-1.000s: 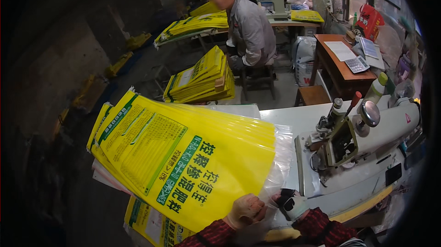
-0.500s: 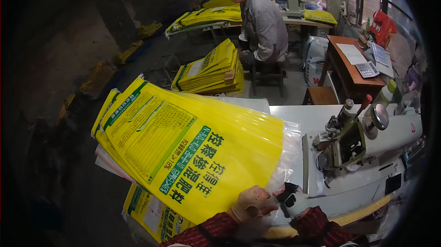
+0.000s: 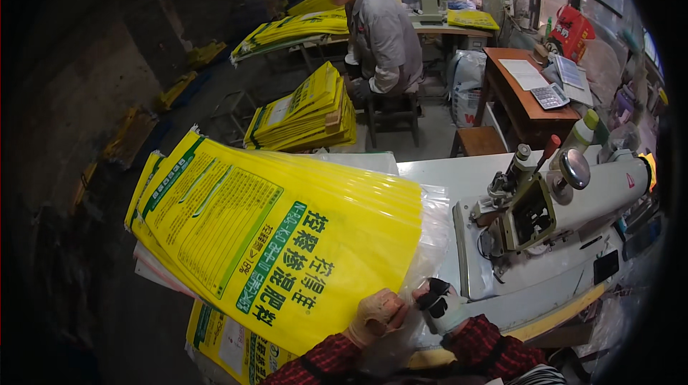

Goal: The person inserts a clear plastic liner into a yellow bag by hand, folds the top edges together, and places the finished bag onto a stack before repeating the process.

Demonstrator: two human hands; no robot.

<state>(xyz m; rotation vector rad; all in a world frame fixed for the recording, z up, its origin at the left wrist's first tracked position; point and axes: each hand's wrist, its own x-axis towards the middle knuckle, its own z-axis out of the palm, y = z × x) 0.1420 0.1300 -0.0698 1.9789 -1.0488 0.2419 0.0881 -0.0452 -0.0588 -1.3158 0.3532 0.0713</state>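
Observation:
A fanned stack of yellow printed bags [image 3: 236, 220] lies across the white worktable, with clear plastic liners [image 3: 432, 231] sticking out of their right ends. At the near corner of the stack, my left hand [image 3: 378, 315], in a tan glove, has its fingers curled on the clear film. Close beside it, my right hand [image 3: 440, 306], in a dark and white glove, pinches the film too. The fingertips of both hands nearly meet, and blurred plastic hangs between and below them. To the right of my hands stands an industrial sewing machine [image 3: 559, 206].
More yellow bags [image 3: 236, 342] lie below the stack at the near left. Ahead, a person in a grey coat [image 3: 387, 41] sits by a pile of bags [image 3: 301, 116]. A wooden desk [image 3: 519, 109] with papers and a calculator [image 3: 550, 96] is at the far right.
The whole view has shifted, so the scene sits a little further left. Both hands stay together at the film, with only slight movement; the bag stack looks the same.

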